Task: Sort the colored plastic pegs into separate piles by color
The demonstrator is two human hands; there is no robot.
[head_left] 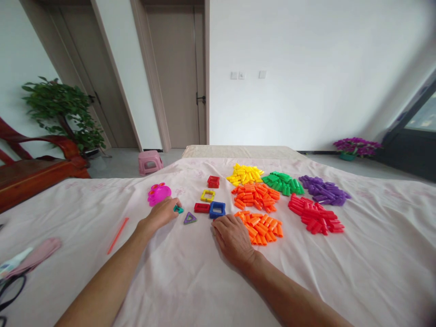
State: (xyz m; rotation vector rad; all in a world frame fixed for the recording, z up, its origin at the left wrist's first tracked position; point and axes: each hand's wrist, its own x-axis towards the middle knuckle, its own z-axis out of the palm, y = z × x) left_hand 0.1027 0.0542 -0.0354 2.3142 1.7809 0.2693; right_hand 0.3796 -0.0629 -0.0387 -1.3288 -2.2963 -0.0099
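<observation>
My left hand (165, 212) is closed on a small teal piece (178, 209), just above the cloth and right of a pink paw-shaped dish (160, 194). My right hand (233, 238) rests palm down, its fingertips at the near edge of a blue square frame (217, 209); its fingers lie close together, and whether anything is under them is hidden. Between the hands lies a purple triangle (190, 218). A red frame (202, 207) sits left of the blue one, with a yellow square frame (207, 195) and stacked red frames (213, 181) behind.
Piles of yellow (245, 174), green (282, 182), purple (323, 190), red (316, 215) and orange pieces (257, 197) lie on the right, with another orange pile (264, 228) beside my right hand. An orange stick (117, 235) and glasses (12, 290) lie on the left.
</observation>
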